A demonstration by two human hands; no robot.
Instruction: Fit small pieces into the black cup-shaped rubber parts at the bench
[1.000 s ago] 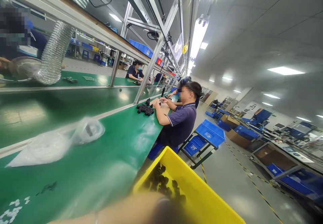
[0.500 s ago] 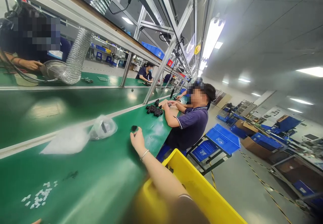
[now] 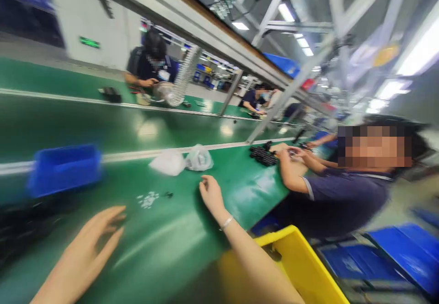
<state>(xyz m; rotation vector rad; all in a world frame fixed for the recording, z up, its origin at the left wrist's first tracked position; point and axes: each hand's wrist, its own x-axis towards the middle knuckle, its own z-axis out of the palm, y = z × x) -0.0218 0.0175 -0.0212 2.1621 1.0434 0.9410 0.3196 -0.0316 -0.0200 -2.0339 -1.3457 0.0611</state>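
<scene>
My left hand [image 3: 91, 244] hovers over the green table [image 3: 171, 244] with thumb and fingers apart and nothing between them. My right hand [image 3: 211, 195], with a bracelet on the wrist, is over the table with fingers curled together. Whatever it may hold is hidden. Between my hands lie a scatter of small white pieces [image 3: 148, 200] and a small dark part [image 3: 168, 194]. Beyond my right hand sit a clear plastic bag [image 3: 199, 157] and a white bag [image 3: 168, 162].
A blue bin [image 3: 65, 169] stands at left, above a blurred pile of dark parts [image 3: 30, 224]. A yellow bin [image 3: 302, 258] is below my right forearm. A co-worker [image 3: 343, 199] handles parts at right beside black parts [image 3: 263, 154]. Metal frame posts cross overhead.
The view has swung left, bringing my left hand and the blue bin into sight. The black round piece at my right fingertips no longer shows.
</scene>
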